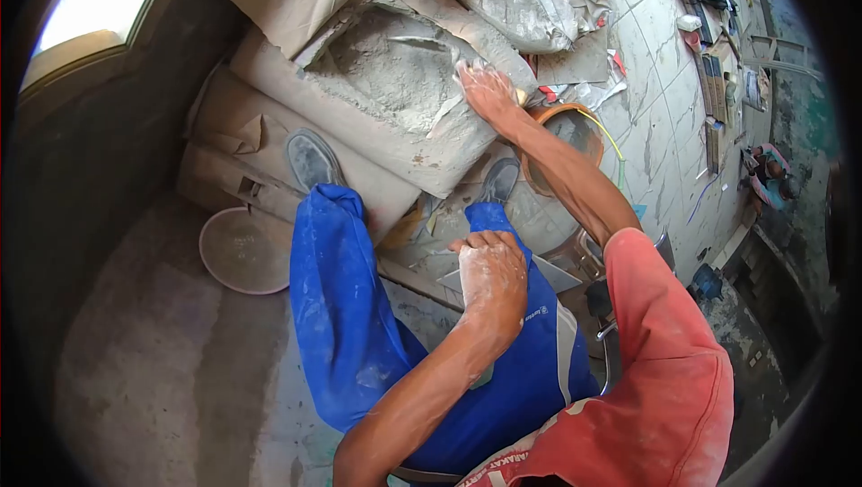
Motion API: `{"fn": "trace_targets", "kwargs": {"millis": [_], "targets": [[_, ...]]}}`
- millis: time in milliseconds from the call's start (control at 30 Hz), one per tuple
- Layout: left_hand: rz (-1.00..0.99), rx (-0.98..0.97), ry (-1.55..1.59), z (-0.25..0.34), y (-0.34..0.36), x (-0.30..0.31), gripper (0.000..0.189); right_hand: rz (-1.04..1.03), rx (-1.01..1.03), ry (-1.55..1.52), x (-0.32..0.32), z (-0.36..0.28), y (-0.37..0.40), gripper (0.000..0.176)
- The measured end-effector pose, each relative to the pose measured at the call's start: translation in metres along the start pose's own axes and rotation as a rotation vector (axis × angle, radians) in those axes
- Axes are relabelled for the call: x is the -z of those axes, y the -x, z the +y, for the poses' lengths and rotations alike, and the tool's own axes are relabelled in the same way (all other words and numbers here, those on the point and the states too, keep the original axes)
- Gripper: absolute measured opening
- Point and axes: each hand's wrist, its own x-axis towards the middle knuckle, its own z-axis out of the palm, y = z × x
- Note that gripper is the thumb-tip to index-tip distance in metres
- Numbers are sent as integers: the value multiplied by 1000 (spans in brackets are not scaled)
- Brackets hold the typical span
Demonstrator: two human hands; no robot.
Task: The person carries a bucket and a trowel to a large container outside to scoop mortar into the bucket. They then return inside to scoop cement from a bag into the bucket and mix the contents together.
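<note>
A torn paper bag (337, 123) lies on its side, opened along the top, with grey cement-like powder (386, 65) inside. My right hand (488, 92), dusted with powder, touches the bag's right rim beside the powder. Its fingers are apart, and no tool can be made out in them. A small yellowish bit shows by its outer edge, too little to name. My left hand (494, 267), also white with powder, rests over my right knee on the blue trousers (539, 316). Its fingers are loosely bent and nothing shows in them.
A round basin (244, 252) stands left of my feet. An orange-rimmed bucket (575, 132) is under my right forearm. Dusty plastic sacks (516, 2) lie beyond the bag. Stacked strips (716, 96) and other items lie along the tiled floor (660, 38). Another person (770, 173) is at far right.
</note>
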Motion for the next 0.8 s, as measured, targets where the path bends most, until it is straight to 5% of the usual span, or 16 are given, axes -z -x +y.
{"fn": "trace_targets", "kwargs": {"millis": [267, 567, 667, 733, 800], "targets": [[32, 28, 183, -35, 17, 26, 29, -240, -178, -4, -22, -2, -43, 24], [26, 7, 237, -56, 32, 48, 43, -531, -85, 14, -15, -4, -12, 25], [24, 15, 217, -58, 36, 50, 44, -589, 5, -33, -26, -16, -10, 25], [24, 6, 232, -62, 39, 51, 46, -801, -142, -335, -34, -28, -12, 25], [18, 10, 238, -66, 40, 53, 47, -613, -67, -166, -40, -41, -13, 28]]}}
